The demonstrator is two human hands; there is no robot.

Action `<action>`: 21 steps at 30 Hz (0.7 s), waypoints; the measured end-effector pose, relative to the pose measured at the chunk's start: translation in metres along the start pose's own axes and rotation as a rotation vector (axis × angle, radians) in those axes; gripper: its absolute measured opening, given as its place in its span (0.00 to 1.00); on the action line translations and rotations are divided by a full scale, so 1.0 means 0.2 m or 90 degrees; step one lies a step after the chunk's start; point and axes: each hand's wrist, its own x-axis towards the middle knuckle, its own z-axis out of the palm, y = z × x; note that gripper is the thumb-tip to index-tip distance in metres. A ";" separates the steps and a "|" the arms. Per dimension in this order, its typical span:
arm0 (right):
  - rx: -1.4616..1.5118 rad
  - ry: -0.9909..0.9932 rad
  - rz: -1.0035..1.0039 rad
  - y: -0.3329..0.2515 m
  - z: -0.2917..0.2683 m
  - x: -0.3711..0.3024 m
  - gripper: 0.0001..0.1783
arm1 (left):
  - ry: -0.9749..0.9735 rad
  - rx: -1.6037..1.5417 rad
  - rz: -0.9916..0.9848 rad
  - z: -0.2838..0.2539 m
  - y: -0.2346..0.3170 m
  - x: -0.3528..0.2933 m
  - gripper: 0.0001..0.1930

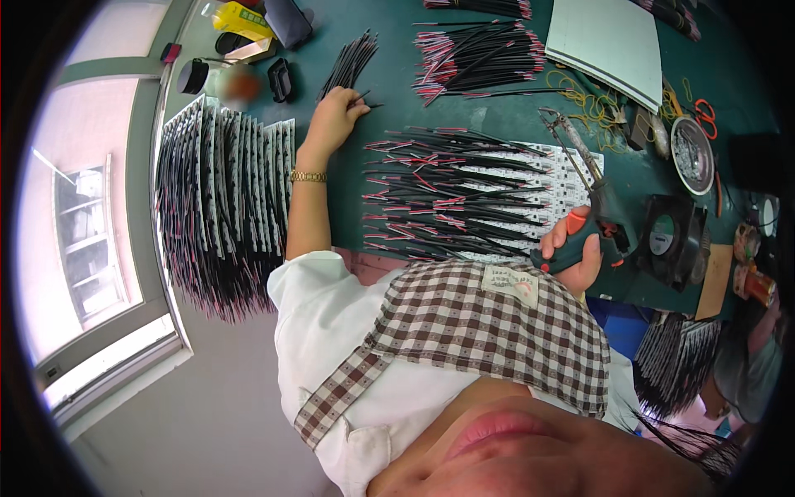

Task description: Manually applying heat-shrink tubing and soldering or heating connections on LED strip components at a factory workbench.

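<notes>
My left hand [338, 116] is at the near end of a loose bunch of black wires [351, 62]. Its thumb and fingers are closed on a black wire whose end pokes out to the right. A soldering gun [609, 211] with a dark green handle and orange trigger is gripped in my right hand [573, 250]; its long metal tip points up and left. Below the tip lies a white circuit board panel [571, 186]. Rows of black wires with red and white ends [431, 199] stretch across the panel and out to its left.
More wire bundles [480, 62] lie at the back beside white boards [606, 45]. A tall stack of wired panels [224, 190] stands at the left. Thin yellow wire [580, 95], a metal bowl [692, 155] and a black fan [672, 236] are on the right.
</notes>
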 end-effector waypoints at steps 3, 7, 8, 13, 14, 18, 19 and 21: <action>-0.006 0.011 0.007 0.01 0.00 -0.02 0.26 | 0.085 0.086 -0.002 0.05 0.01 -0.04 0.10; -0.006 0.003 0.005 0.02 0.02 -0.04 0.26 | 0.231 0.149 -0.030 0.05 0.02 0.02 0.11; -0.011 0.009 0.002 0.02 0.03 -0.04 0.26 | 0.266 0.198 -0.025 0.05 0.02 0.03 0.12; 0.021 0.008 -0.013 0.01 0.03 -0.08 0.25 | 0.098 0.218 -0.115 0.04 -0.07 0.04 0.15; 0.022 0.037 -0.014 0.01 0.03 -0.08 0.25 | 0.095 0.259 -0.095 0.05 -0.06 0.05 0.14; 0.030 0.044 -0.011 0.01 0.03 -0.08 0.25 | 0.084 0.312 -0.065 0.07 -0.02 0.07 0.13; 0.023 0.038 -0.003 0.01 0.04 -0.08 0.25 | 0.085 0.311 -0.063 0.09 -0.01 0.06 0.13; 0.014 0.035 0.002 0.00 0.03 -0.09 0.25 | 0.165 0.305 -0.065 0.14 0.03 0.05 0.13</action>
